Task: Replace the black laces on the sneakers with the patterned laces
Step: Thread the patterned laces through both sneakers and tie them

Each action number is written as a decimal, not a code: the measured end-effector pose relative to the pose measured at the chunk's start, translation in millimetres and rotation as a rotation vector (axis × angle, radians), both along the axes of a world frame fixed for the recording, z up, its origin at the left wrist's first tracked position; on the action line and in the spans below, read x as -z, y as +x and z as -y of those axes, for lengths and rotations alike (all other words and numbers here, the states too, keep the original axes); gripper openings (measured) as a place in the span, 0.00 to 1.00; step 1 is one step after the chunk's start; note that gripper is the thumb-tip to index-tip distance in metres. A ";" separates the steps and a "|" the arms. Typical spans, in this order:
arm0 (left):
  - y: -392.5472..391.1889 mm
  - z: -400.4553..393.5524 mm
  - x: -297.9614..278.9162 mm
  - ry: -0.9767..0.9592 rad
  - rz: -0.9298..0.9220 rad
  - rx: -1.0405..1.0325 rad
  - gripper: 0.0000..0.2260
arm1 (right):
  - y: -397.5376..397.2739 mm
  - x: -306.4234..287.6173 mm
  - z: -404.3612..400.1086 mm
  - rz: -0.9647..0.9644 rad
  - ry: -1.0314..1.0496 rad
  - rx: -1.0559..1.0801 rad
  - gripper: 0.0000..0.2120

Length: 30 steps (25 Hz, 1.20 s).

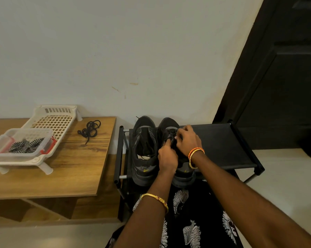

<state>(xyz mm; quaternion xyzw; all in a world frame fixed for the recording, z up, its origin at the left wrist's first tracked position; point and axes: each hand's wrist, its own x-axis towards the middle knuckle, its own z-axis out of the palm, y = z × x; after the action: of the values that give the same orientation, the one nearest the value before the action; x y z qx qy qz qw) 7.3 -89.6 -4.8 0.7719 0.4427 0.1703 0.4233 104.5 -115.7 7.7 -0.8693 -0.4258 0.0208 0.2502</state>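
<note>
Two black sneakers stand side by side on a black shoe rack [222, 145]. The left sneaker [145, 149] has no lace in its eyelets. On the right sneaker [170, 131], which is still laced in black, both hands are at work. My left hand [167, 156] pinches the black lace near the tongue. My right hand [187, 140] curls over the laces from the right and pinches them too. A loose black lace [90, 130] lies bundled on the wooden table [61, 169]. The black-and-white patterned laces [26, 144] lie in a clear plastic box [20, 145].
The clear box sits in a cream plastic basket tray [52, 119] at the table's left. A pale wall runs behind everything. A dark door [276, 68] stands at the right. My patterned black clothing [192, 221] shows at the bottom.
</note>
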 end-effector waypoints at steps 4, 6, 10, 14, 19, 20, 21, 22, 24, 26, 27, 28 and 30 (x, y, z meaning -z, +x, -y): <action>-0.5 0.2 -2.6 0.030 -0.035 -0.010 0.17 | 20.1 1.0 -12.9 -0.449 0.419 0.433 0.05; -1.2 1.4 -4.6 0.038 -0.060 -0.015 0.18 | 26.1 2.8 -14.8 -0.878 0.541 0.674 0.06; -0.5 0.9 -1.6 0.049 -0.046 -0.036 0.17 | 18.7 6.9 -5.4 -0.611 0.286 0.495 0.11; -1.8 2.8 1.2 0.063 -0.009 -0.064 0.18 | 8.3 -1.6 3.5 0.067 -0.062 -0.026 0.12; -1.1 4.9 1.4 0.075 0.024 -0.085 0.16 | 2.3 1.5 -0.4 0.163 -0.253 -0.081 0.12; -1.4 5.6 1.0 0.083 0.026 -0.088 0.17 | 2.6 1.8 0.0 0.124 -0.237 -0.073 0.11; -1.5 6.6 0.6 0.092 0.023 -0.088 0.18 | 3.8 2.4 1.0 0.072 -0.198 -0.054 0.10; -1.9 7.6 0.3 0.102 0.014 -0.086 0.18 | 4.8 3.1 2.2 0.022 -0.142 -0.031 0.08; -1.5 8.3 -0.4 0.117 -0.013 -0.081 0.19 | 4.3 4.3 4.0 -0.087 -0.025 0.036 0.04; -1.0 7.9 -0.9 0.126 -0.039 -0.079 0.18 | 2.1 3.7 4.7 -0.250 0.167 0.120 0.01; -0.6 7.3 -1.1 0.133 -0.053 -0.077 0.18 | 1.4 0.0 4.7 -0.350 0.307 0.161 0.05; -0.3 7.0 -1.0 0.137 -0.064 -0.076 0.18 | 1.3 -6.2 6.0 -0.459 0.464 0.200 0.09; -0.5 6.3 0.4 0.133 -0.063 -0.082 0.18 | 1.6 -24.1 7.8 -0.674 0.761 0.246 0.12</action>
<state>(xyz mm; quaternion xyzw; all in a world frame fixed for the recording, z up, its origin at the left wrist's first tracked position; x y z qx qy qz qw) 6.8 -95.9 -5.1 0.7845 0.4749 0.1922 0.3495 106.1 -123.5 31.8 -0.7054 -0.1940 0.1137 0.6722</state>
